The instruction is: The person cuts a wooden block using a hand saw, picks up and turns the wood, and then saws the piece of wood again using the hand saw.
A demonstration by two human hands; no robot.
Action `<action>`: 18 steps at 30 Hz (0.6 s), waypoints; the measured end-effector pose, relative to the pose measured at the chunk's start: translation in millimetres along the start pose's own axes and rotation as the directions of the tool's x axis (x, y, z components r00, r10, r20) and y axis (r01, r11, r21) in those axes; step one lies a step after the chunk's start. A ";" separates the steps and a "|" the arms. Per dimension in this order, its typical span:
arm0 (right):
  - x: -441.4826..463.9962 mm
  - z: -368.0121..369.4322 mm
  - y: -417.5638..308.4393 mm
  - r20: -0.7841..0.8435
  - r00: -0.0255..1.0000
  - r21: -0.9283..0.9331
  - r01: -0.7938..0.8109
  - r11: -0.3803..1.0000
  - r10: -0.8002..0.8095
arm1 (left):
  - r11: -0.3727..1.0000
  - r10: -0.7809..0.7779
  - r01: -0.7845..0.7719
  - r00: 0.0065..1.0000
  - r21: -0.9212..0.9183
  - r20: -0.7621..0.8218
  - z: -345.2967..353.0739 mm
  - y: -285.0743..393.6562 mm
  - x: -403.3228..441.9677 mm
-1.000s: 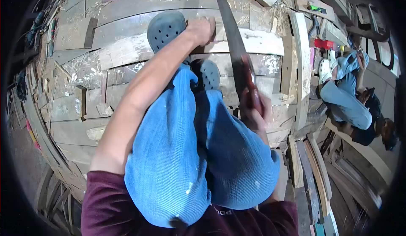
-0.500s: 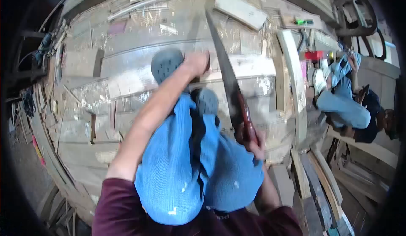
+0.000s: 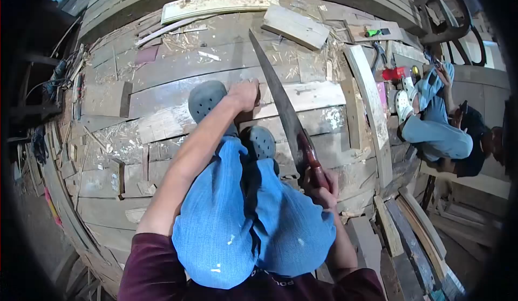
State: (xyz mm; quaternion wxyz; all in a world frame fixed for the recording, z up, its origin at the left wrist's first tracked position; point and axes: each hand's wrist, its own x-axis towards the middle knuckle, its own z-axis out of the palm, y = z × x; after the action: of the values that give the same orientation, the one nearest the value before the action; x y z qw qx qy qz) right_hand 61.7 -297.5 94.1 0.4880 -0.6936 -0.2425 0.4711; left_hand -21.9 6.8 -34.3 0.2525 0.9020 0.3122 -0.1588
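My right hand (image 3: 325, 188) is wrapped around the reddish-brown handle of a handsaw (image 3: 281, 100). The long blade points forward and slightly left, crossing over a pale wooden board (image 3: 307, 97) that lies on the planks. My left hand (image 3: 245, 94) is closed on that board, left of the blade; its fingertips are partly hidden. Beside it, one grey clog (image 3: 206, 100) is on the board, and the other clog (image 3: 261, 140) is nearer to me. Whether the teeth touch the wood, I cannot tell.
A thick wood block (image 3: 295, 26) and a cream board (image 3: 220, 7) lie ahead. At the right stands a long upright-looking plank (image 3: 369, 112), with a green-handled tool (image 3: 376, 32) and a red object (image 3: 394, 73) beyond. Another person (image 3: 437, 123) sits at the far right. Shavings litter the floor.
The view has shifted, so the scene sits a little lower and further left. Both hands keep their holds, and the handsaw lies at nearly the same place across the board.
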 end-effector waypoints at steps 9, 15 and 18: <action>45.2 -8.7 12.9 0.100 0.990 0.077 0.095 0.992 -0.103 | 0.978 -0.191 0.195 0.980 -0.077 0.053 -2.4 0.8 4.0; 43.2 -7.0 27.1 0.036 0.988 0.110 0.145 0.983 -0.150 | 0.973 -0.189 0.201 0.976 -0.112 0.104 2.4 -7.0 12.3; 34.7 1.3 26.7 0.007 0.990 0.035 0.141 0.989 -0.141 | 0.976 -0.184 0.188 0.982 -0.109 0.048 10.1 -8.4 11.4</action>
State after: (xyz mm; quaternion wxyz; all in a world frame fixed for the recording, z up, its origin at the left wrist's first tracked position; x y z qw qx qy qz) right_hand 72.4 -280.2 55.3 0.5308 -0.6639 -0.2850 0.4430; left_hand -20.1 12.3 -50.7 0.2931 0.8499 0.3989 -0.1805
